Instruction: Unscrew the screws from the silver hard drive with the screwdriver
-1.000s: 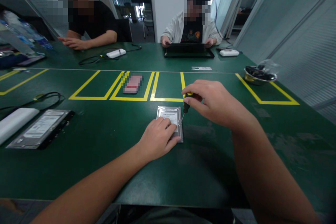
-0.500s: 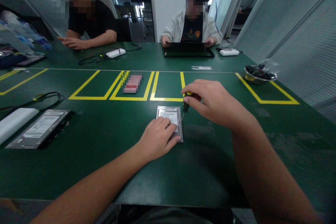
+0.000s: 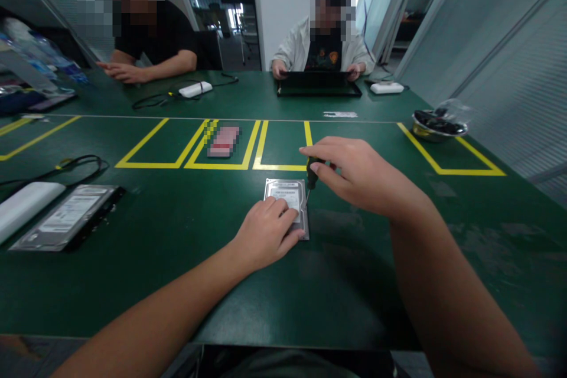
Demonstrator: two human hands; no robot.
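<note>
A small silver hard drive (image 3: 287, 186) lies flat on the green table, its label partly covered by my fingers. Curled over its lower left part, my left hand (image 3: 268, 233) presses it down, with the thumb along the near right side. My right hand (image 3: 349, 168) grips a dark screwdriver (image 3: 312, 173) by its handle between thumb and fingers, the index finger stretched over the top. The thin shaft slants down to the drive's right edge; exactly where the tip meets it is too small to tell.
A larger hard drive (image 3: 71, 215) and a white box (image 3: 26, 207) with a black cable lie at left. Yellow tape (image 3: 221, 166) marks the table. A metal bowl (image 3: 438, 130) of dark items stands right. Two people sit opposite, one holding a black panel (image 3: 319, 84).
The fingers of my right hand have shifted on the screwdriver: the index finger now reaches forward over the handle's top. My left hand and the hard drive have stayed put.
</note>
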